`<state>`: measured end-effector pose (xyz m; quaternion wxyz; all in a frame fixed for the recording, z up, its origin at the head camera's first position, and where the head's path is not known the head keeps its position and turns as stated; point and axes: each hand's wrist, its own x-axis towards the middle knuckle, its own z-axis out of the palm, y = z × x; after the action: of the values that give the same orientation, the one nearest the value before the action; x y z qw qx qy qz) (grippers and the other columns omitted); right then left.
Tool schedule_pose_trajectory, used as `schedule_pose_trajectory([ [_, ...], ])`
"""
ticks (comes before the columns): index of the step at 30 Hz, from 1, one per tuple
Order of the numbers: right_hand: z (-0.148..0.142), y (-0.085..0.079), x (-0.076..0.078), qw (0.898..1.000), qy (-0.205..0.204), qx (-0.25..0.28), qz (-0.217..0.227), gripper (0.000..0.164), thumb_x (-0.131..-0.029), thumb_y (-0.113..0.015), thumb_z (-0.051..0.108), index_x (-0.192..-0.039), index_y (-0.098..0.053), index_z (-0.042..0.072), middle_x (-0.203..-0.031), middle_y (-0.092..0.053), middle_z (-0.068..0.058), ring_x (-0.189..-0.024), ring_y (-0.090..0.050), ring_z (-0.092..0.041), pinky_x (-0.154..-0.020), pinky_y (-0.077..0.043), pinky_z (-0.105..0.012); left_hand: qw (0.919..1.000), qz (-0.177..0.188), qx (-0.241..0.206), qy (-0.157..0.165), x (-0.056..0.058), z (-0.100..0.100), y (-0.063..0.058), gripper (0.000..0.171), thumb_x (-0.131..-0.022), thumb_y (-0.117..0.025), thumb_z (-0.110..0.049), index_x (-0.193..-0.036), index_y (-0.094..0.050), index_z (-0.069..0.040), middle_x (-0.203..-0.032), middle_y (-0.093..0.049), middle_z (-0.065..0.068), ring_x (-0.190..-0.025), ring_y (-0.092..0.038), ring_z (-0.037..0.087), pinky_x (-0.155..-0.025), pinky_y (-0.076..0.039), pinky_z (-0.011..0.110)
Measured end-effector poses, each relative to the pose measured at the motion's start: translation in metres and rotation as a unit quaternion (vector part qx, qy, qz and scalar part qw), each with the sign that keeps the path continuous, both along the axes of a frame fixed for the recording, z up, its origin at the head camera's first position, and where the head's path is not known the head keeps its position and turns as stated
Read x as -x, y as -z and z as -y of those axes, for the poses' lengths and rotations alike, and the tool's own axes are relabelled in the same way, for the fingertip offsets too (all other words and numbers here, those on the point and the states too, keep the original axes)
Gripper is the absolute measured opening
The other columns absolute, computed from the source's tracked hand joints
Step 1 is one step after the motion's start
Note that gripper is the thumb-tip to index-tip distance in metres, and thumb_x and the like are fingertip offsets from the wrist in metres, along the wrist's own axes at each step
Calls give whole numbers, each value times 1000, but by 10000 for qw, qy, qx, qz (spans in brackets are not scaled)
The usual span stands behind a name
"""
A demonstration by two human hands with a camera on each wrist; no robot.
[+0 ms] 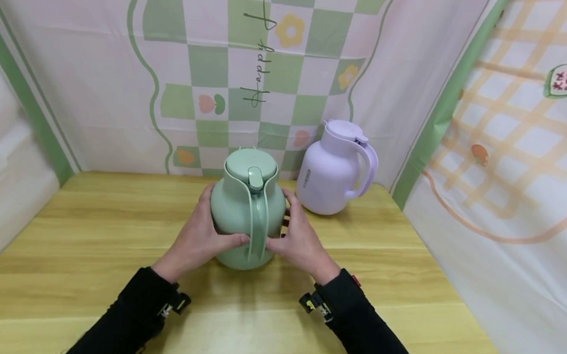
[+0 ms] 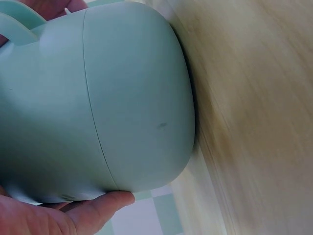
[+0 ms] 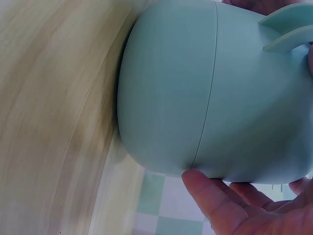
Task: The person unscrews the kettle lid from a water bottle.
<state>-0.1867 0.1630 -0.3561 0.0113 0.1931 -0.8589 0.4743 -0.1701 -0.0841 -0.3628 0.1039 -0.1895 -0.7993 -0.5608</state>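
Note:
A green thermos jug (image 1: 245, 212) stands upright at the middle of the wooden table, its lid lever and handle facing me. My left hand (image 1: 198, 239) holds its left side, with the thumb reaching to the foot of the handle. On the other side my right hand (image 1: 301, 245) grips the body, thumb also beside the handle. Both wrist views show the jug's lower body (image 2: 137, 98) with its base right at the wood, and fingers (image 3: 215, 200) wrapped round the far side. A thin seam runs round the jug.
A lilac thermos jug (image 1: 329, 174) stands behind and to the right, handle pointing right. The wooden table (image 1: 117, 232) ends at a checked cloth backdrop (image 1: 207, 66). More printed cloth (image 1: 514, 184) hangs along the right side.

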Motion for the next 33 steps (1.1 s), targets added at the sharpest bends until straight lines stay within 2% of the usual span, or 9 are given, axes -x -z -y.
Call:
schedule_pose_trajectory([
  [5, -1, 0, -1, 9998, -59, 79, 174, 117, -84, -89, 23, -167, -7, 26, -167, -27, -10, -146, -44, -35, -113, -47, -54, 10000, 22, 33, -6, 0, 1, 0, 123, -70, -98, -37, -164, -19, -26, -149, -48, 3, -131, -54, 25, -108, -47, 57],
  [9, -5, -2, -3, 9987, -19, 165, 477, 107, -90, -81, 42, -168, -7, 32, -167, -31, -12, -146, -45, -36, -114, -43, -59, 10000, 23, 40, -6, 1, 1, 1, 123, -69, -99, -37, -163, -20, -24, -148, -48, 3, -131, -55, 25, -107, -48, 57],
  [11, -6, -5, -5, 9986, 40, 277, 446, 100, -94, -74, 51, -168, -10, 32, -167, -32, -14, -147, -43, -37, -116, -41, -61, 10000, 35, 21, -5, 2, 1, 1, 123, -69, -99, -36, -163, -21, -24, -148, -49, 2, -130, -55, 25, -107, -48, 56],
  [13, -7, -7, -6, 9989, 162, 398, 199, 91, -98, -66, 58, -168, -16, 29, -166, -33, -16, -148, -43, -38, -116, -40, -61, 10000, 45, 17, -11, 2, 0, 1, 122, -69, -99, -35, -162, -22, -24, -147, -50, 2, -129, -55, 24, -106, -49, 55],
  [16, -7, -12, -7, 9956, 344, 747, -447, 77, -104, -57, 55, -165, -28, 16, -163, -38, -19, -146, -45, -37, -116, -41, -58, 10000, 75, 17, -46, 2, 0, 0, 122, -69, -99, -35, -162, -22, -24, -145, -50, 1, -128, -56, 23, -105, -50, 53],
  [19, -4, -17, -10, 9859, 545, 1099, -1136, 63, -109, -52, 46, -157, -40, 8, -152, -49, -18, -136, -54, -33, -112, -47, -49, 9999, 98, 32, -69, 1, 1, 0, 121, -69, -99, -36, -162, -23, -24, -144, -51, 1, -127, -56, 23, -104, -50, 53],
  [23, 1, -25, -18, 9706, 589, 1608, -1690, 48, -112, -48, 36, -149, -49, 5, -136, -59, -16, -122, -59, -25, -103, -51, -36, 9998, 121, 75, -113, 1, 1, 0, 121, -69, -99, -39, -162, -22, -24, -144, -50, 1, -127, -56, 24, -105, -49, 55],
  [27, 7, -31, -28, 9635, 315, 1947, -1808, 41, -113, -45, 32, -142, -51, 4, -124, -62, -19, -110, -64, -28, -96, -56, -33, 9998, 112, 93, -146, 1, 1, 0, 121, -68, -99, -40, -161, -23, -25, -144, -50, 2, -127, -56, 25, -105, -49, 56],
  [33, 14, -34, -37, 9710, 18, 1950, -1385, 54, -110, -46, 51, -137, -54, 4, -122, -64, -16, -102, -68, -29, -91, -59, -36, 9998, 131, 64, -168, 0, -1, -2, 121, -68, -99, -39, -161, -23, -25, -144, -50, 2, -126, -56, 24, -105, -49, 55],
])
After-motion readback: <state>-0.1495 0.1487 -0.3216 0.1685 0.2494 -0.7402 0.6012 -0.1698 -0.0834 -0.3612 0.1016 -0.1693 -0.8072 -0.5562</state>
